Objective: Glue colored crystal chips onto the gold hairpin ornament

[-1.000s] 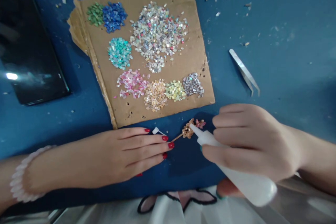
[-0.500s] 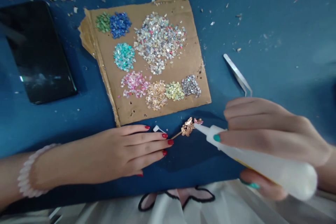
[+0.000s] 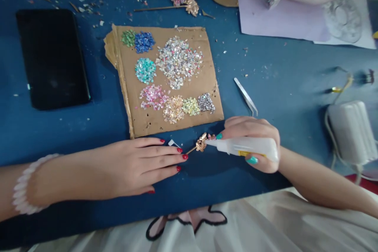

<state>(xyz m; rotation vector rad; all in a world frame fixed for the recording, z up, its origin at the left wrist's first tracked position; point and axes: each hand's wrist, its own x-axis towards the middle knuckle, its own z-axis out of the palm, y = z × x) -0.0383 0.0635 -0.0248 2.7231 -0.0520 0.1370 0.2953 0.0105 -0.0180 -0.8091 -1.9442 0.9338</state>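
My left hand (image 3: 138, 167) lies flat on the blue table, fingers stretched out, with its fingertips at the thin stem of a gold flower hairpin (image 3: 201, 143). How the fingertips meet the stem is hidden. In my right hand (image 3: 260, 130) is a translucent white glue bottle (image 3: 246, 147) with a yellow label, held nearly level. Its narrow nozzle points left and its tip is at the gold flower. Part of a pink flower shows just behind the nozzle. A small white angled piece (image 3: 171, 143) sits beside my left fingertips.
Beyond my hands lies a cardboard sheet (image 3: 189, 120) with sorted piles of coloured shell chips. Tweezers (image 3: 245, 96) rest right of it, a black phone (image 3: 53, 59) left. Several gold hairpins (image 3: 191, 7) lie at the back. A white corded block (image 3: 351, 132) stands far right.
The view has shifted and takes in more of the table's back and right. My right hand has swung the bottle to a more level angle, its nozzle still at the flower. My left hand stays flat.
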